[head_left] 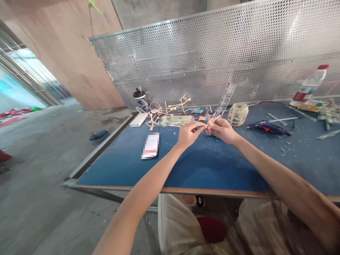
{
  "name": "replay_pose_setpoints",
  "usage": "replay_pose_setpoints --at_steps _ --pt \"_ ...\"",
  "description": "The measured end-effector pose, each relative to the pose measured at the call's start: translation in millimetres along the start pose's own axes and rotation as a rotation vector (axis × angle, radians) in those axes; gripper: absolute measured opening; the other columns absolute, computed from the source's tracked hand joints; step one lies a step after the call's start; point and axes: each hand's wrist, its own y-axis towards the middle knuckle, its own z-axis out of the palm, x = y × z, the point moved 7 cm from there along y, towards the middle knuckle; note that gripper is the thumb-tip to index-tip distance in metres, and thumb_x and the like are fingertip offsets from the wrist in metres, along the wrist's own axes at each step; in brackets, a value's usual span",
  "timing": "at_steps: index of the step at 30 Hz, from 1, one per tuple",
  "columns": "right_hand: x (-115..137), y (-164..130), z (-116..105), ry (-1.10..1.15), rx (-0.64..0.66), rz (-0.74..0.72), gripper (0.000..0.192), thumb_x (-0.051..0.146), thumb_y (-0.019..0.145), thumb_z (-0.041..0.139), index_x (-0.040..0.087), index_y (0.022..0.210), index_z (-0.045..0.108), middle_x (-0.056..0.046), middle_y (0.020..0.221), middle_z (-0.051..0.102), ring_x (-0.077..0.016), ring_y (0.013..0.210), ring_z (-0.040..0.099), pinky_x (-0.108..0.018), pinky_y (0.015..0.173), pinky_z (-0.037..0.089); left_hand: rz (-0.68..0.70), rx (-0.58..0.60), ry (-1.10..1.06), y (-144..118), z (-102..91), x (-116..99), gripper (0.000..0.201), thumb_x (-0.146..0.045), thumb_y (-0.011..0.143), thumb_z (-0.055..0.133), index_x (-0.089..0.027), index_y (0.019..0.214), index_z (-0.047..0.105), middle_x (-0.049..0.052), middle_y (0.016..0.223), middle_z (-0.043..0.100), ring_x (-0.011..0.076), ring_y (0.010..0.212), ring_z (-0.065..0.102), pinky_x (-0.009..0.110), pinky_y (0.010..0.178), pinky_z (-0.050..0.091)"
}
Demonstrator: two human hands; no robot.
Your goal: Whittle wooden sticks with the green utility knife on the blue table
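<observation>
My left hand [189,134] and my right hand [221,129] meet above the blue table. Their fingertips are pinched together around something small and pale, too tiny to name. A clear plastic ruler [226,97] with printed marks slants up behind my right hand; whether that hand touches it I cannot tell. Left of the hands lie a clear packet of thin sticks [176,120] and a stick frame [172,107] with yellowish blobs at its joints. A pale round openwork holder [238,114] stands just beyond my right hand.
A blue glue gun [268,128] lies to the right, near loose strips and scraps. Farther right stands a red-capped bottle [310,85]. At left are a phone [151,146], a white power bank [139,119] and a lidded cup [141,99]. A perforated metal panel [202,60] borders the back.
</observation>
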Motion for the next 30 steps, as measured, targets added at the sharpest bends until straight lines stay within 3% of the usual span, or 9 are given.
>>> replay_pose_setpoints --at_steps 7,11,21,26,30 --pt "-3.5 -0.9 -0.2 -0.004 -0.013 0.021 0.027 0.041 0.082 0.082 0.023 0.095 0.068 0.001 0.078 0.068 -0.0153 0.077 0.063 -0.033 0.079 0.050 0.033 0.067 0.071 -2.3 -0.3 -3.0 0.020 -0.040 0.100 0.061 -0.024 0.094 0.071 -0.001 0.094 0.077 0.0070 0.063 0.063 0.022 0.059 0.051" --pt "-4.0 0.1 1.7 0.004 -0.020 0.014 0.029 0.044 0.080 0.082 0.024 0.094 0.068 0.001 0.077 0.067 -0.0155 0.077 0.063 -0.033 0.078 0.051 0.052 0.037 0.067 -4.0 -1.3 -6.1 0.018 -0.037 0.100 0.060 -0.022 0.095 0.069 -0.001 0.094 0.075 0.0060 0.060 0.061 0.021 0.058 0.050" --pt "3.9 2.4 -5.0 -0.041 -0.055 -0.047 0.030 0.048 0.080 0.082 0.023 0.090 0.068 0.000 0.080 0.065 -0.0153 0.078 0.060 -0.032 0.078 0.050 -0.204 0.034 -0.126 1.1 0.9 10.4 0.030 -0.047 0.098 0.060 -0.020 0.096 0.073 -0.003 0.062 0.067 0.0081 0.048 0.060 0.019 0.046 0.047" --pt "6.4 2.1 -3.3 -0.086 -0.057 -0.057 0.032 0.050 0.079 0.081 0.022 0.089 0.068 0.000 0.079 0.065 -0.0156 0.076 0.060 -0.033 0.077 0.051 -0.088 0.063 -0.002 1.5 2.3 8.5 0.023 -0.043 0.097 0.064 -0.022 0.097 0.074 -0.001 0.086 0.077 0.0064 0.055 0.062 0.020 0.056 0.052" --pt "5.5 1.9 -0.7 -0.121 -0.029 -0.047 0.030 0.048 0.082 0.080 0.022 0.090 0.068 0.000 0.079 0.066 -0.0154 0.076 0.060 -0.033 0.077 0.050 0.016 0.085 0.050 1.3 2.7 4.8 0.020 -0.042 0.097 0.065 -0.025 0.098 0.075 -0.001 0.095 0.078 0.0069 0.066 0.065 0.020 0.061 0.052"
